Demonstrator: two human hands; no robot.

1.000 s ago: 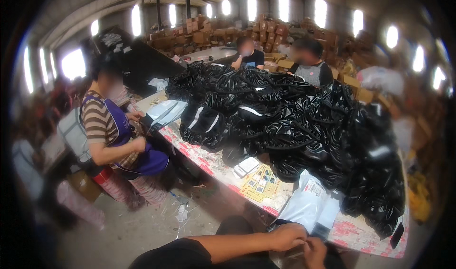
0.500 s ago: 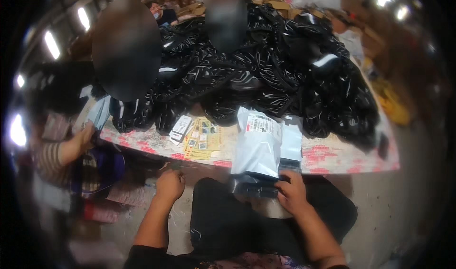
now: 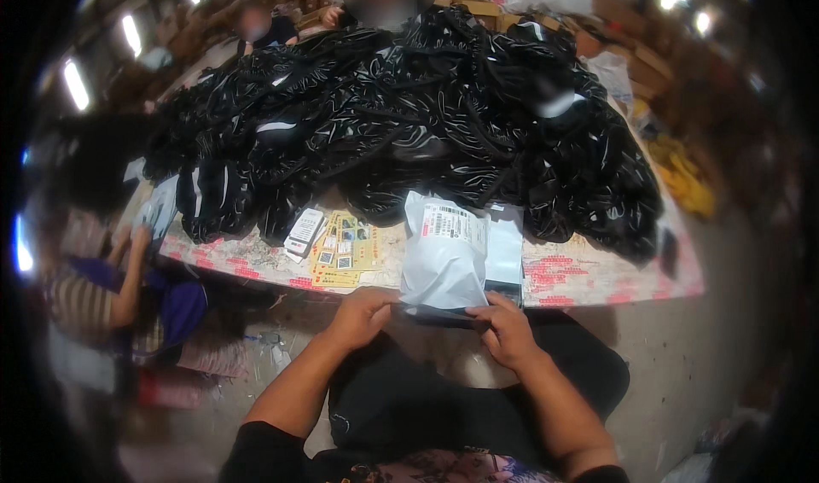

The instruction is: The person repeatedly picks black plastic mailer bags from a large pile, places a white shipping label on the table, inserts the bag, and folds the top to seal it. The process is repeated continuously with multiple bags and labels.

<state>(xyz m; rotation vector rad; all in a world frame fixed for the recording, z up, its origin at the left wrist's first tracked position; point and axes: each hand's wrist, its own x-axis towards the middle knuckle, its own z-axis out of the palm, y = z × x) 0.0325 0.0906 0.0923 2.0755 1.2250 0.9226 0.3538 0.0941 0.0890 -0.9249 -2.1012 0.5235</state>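
Observation:
A light grey plastic mailer bag (image 3: 445, 257) with a white label at its top lies at the table's near edge, on more grey bags (image 3: 505, 248). My left hand (image 3: 363, 315) grips its lower left corner. At the lower right edge, my right hand (image 3: 508, 329) pinches the same bag. Both forearms come in from below over my dark trousers.
A big heap of shiny black plastic bags (image 3: 409, 116) covers most of the table (image 3: 597, 276). Yellow label sheets (image 3: 344, 251) and a small white device (image 3: 304, 231) lie left of the mailer. A person in a striped shirt (image 3: 85, 295) works at the left; others sit beyond the heap.
My left hand has come up from my lap and taken the mailer's lower left corner. The view has shifted a little closer to the table.

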